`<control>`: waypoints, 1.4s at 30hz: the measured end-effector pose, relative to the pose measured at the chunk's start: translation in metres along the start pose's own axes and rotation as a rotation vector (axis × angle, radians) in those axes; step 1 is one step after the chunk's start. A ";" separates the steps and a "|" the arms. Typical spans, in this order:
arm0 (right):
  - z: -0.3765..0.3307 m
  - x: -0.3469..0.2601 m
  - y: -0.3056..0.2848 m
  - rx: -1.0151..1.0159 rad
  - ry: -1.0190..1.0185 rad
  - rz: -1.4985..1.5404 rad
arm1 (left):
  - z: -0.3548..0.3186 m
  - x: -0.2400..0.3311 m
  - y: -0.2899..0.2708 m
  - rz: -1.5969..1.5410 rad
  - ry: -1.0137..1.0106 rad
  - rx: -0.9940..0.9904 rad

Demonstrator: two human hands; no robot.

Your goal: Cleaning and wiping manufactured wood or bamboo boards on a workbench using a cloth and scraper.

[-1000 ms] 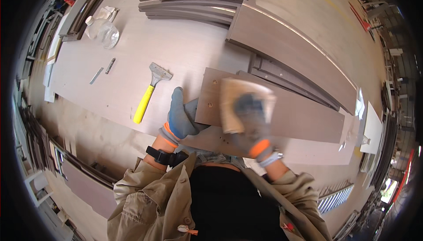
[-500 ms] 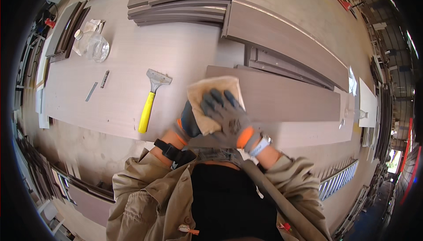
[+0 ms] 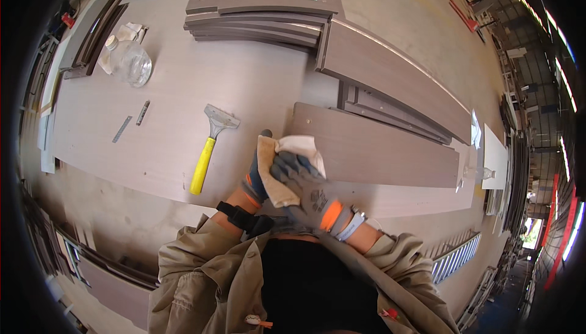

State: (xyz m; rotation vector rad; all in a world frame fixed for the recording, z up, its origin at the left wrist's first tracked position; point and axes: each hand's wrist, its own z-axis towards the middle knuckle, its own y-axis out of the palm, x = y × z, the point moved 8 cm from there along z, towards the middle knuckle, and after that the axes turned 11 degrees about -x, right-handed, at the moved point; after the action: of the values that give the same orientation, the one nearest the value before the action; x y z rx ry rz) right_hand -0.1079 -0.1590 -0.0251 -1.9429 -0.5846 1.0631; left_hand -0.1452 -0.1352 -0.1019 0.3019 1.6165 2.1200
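Observation:
Both hands wear grey work gloves with orange cuffs and meet in front of my body, over the near part of the table. A folded tan cloth point(image 3: 279, 192) is between them, its paler flap turned up at the far side. My left hand point(image 3: 256, 174) holds the cloth from beneath and from its left side; most of its fingers are hidden. On top, my right hand point(image 3: 303, 188) has its fingers bent into the folds. Left of the hands lies a scraper point(image 3: 203, 164) with a yellow handle and a wide metal head.
A brown panel point(image 3: 372, 145) lies right of the cloth, with more panels point(image 3: 390, 77) stacked beyond it. On the pale tabletop point(image 3: 177, 65) are a clear plastic jug point(image 3: 131, 64), a small metal strip point(image 3: 122, 129) and a dark slim tool point(image 3: 143, 113). Another clear bottle point(image 3: 488, 174) lies far right.
The cloth has gone from spread fairly flat to more folded, with a pale flap showing. Both hands have come slightly nearer my body, and the right fingers are more bent.

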 end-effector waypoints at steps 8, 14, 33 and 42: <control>0.059 0.052 -0.054 0.261 0.148 -0.490 | 0.011 0.016 0.014 0.433 0.186 0.172; 0.004 -0.002 -0.009 0.015 -0.069 -0.139 | -0.024 0.017 -0.043 0.702 0.106 0.253; -0.108 0.101 -0.022 0.197 0.494 -0.457 | 0.010 -0.005 0.011 0.118 -0.019 0.291; -0.030 0.006 -0.003 0.237 0.130 -0.188 | 0.001 0.007 -0.010 0.422 -0.046 0.435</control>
State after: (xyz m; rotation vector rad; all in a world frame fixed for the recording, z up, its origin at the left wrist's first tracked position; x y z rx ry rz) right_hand -0.0792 -0.1662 -0.0158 -1.6998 -0.5316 0.8409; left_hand -0.1485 -0.1292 -0.1121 0.8927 2.1253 1.9938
